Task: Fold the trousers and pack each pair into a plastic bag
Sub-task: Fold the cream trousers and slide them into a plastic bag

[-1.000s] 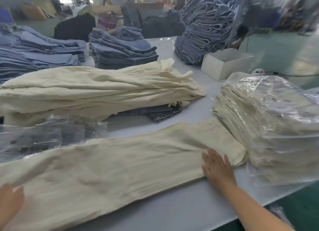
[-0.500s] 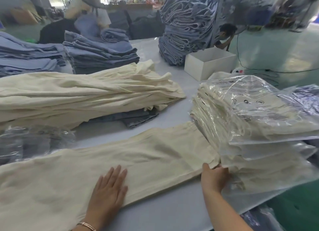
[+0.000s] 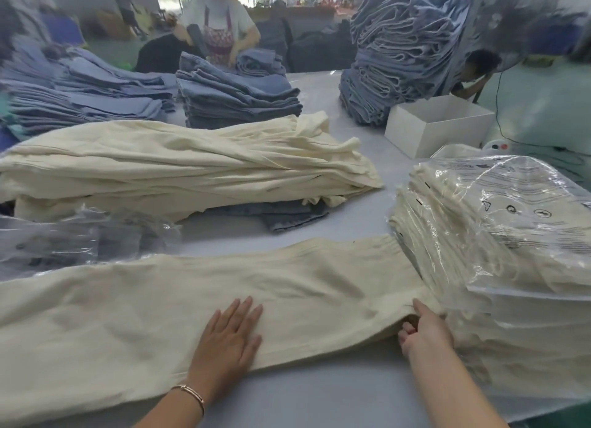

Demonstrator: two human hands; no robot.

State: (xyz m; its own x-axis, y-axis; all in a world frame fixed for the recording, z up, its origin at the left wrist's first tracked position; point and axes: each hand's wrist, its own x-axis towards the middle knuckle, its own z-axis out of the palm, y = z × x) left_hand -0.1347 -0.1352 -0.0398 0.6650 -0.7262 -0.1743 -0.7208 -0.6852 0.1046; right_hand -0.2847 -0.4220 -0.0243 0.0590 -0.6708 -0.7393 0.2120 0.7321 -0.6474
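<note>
A: Head view: cream trousers flat across the surface, 9 to 3 o'clock. Left hand flat on them, right hand pinching the hem.
B: Step?
A: First fold, likely. Next: carry hem toward 9.
B: Writing?
A: Bagged stack at 3, print unreadable.

Bright, even daylight — glare on plastic bags, blurred, warped edges.
</note>
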